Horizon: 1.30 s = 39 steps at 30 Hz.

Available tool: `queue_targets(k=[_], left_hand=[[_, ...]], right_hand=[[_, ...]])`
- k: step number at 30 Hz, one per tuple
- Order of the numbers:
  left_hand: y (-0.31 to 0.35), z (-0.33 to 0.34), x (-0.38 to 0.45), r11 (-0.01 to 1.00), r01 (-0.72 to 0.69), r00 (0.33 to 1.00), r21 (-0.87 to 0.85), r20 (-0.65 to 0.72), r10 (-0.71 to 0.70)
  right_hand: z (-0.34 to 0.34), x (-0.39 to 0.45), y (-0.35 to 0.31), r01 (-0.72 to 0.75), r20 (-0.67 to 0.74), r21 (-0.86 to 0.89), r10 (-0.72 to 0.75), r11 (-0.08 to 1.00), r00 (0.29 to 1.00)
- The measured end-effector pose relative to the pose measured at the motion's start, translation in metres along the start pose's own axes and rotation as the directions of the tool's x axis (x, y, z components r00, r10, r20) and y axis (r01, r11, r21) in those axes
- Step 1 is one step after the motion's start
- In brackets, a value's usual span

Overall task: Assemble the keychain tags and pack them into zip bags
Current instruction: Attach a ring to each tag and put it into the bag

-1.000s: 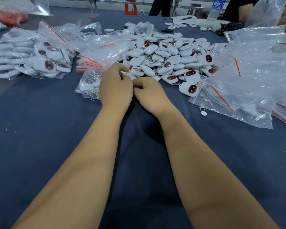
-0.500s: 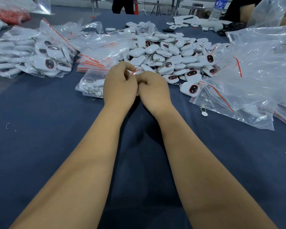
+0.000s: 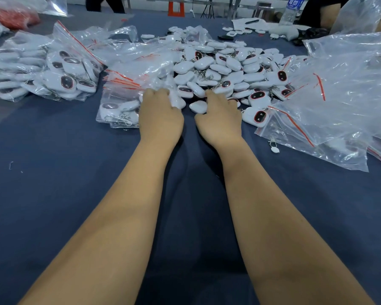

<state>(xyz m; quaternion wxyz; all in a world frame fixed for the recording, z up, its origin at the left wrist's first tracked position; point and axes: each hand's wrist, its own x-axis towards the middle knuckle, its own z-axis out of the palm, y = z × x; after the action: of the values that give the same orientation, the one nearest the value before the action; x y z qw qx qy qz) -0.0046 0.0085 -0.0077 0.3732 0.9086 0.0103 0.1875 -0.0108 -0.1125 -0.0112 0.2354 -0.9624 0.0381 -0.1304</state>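
Both hands lie palm-down on the dark blue cloth-covered surface (image 3: 53, 194), a short way apart, forearms extended forward. The left hand (image 3: 161, 115) has its fingers curled over the near edge of a small clear zip bag with a red seal strip (image 3: 121, 106); the bag holds a few white tags and metal key rings and lies just left of that hand. Whether the fingers actually grip the bag film or a tag beneath them cannot be determined. The right hand (image 3: 219, 119) rests with fingers bent at the near edge of the pile of white rounded plastic keychain tags with red-rimmed dark windows (image 3: 224, 69); its thumb points toward a single white tag lying face-down (image 3: 198, 106), which sits between the two hands, just ahead of them. Whether the fingertips grip anything cannot be determined. The pile extends directly ahead of both hands. Just right of the right hand lies one tag with its dark window facing up (image 3: 256, 115), partly against a heap of empty clear zip bags (image 3: 339, 95) spreading farther right. Near the right wrist a small loose white piece with a metal ring (image 3: 275, 149) lies on the surface. Well to the left of the left hand, filled clear bags of white tags (image 3: 59, 73) are stacked together.
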Motion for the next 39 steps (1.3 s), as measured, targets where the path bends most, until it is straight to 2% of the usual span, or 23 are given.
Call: queue_targets(k=[3, 4, 6, 9, 13, 17, 20, 23, 29, 39], left_hand=[[0.001, -0.004, -0.001, 0.995, 0.026, 0.996, -0.094, -0.086, -0.034], [0.001, -0.005, -0.001, 0.993, 0.008, 0.995, -0.114, -0.101, -0.019], [0.003, -0.006, -0.003, 0.992, -0.031, 0.993, -0.126, -0.116, 0.017], [0.006, -0.007, -0.005, 0.977, -0.032, 0.998, -0.212, -0.066, 0.019], [0.007, -0.003, -0.008, 0.97, -0.01, 0.998, -0.243, 0.064, 0.026], [0.007, -0.004, -0.008, 0.935, 0.069, 0.996, -0.348, 0.085, -0.042], [0.008, -0.006, -0.008, 0.897, 0.139, 0.99, -0.419, 0.081, -0.115], [0.009, -0.009, -0.009, 0.838, 0.189, 0.982, -0.512, 0.107, -0.156], [0.009, -0.01, -0.006, 0.784, 0.225, 0.974, -0.578, 0.124, -0.188], [0.006, -0.012, -0.006, 0.741, 0.203, 0.976, -0.64, 0.194, -0.099]], right_hand=[[0.002, 0.001, -0.001, 0.009, -0.042, -0.082, -0.013, 0.997, 0.999], [0.002, 0.001, -0.001, 0.019, -0.057, -0.055, -0.023, 0.998, 0.998], [0.0, 0.002, -0.003, 0.02, -0.08, 0.163, -0.007, 0.986, 0.997], [-0.005, -0.001, -0.008, -0.024, -0.083, 0.581, 0.089, 0.813, 0.993], [-0.006, -0.002, -0.014, -0.102, 0.05, 0.844, 0.111, 0.526, 0.993], [-0.004, 0.001, -0.008, -0.111, 0.101, 0.87, 0.047, 0.48, 0.994], [-0.003, 0.001, -0.007, -0.139, 0.129, 0.886, 0.053, 0.442, 0.99], [-0.004, -0.001, -0.007, -0.146, 0.127, 0.892, 0.073, 0.428, 0.989], [-0.006, -0.004, -0.009, -0.165, 0.163, 0.882, 0.043, 0.442, 0.986], [-0.008, -0.009, -0.01, -0.114, 0.155, 0.868, -0.045, 0.483, 0.987]])
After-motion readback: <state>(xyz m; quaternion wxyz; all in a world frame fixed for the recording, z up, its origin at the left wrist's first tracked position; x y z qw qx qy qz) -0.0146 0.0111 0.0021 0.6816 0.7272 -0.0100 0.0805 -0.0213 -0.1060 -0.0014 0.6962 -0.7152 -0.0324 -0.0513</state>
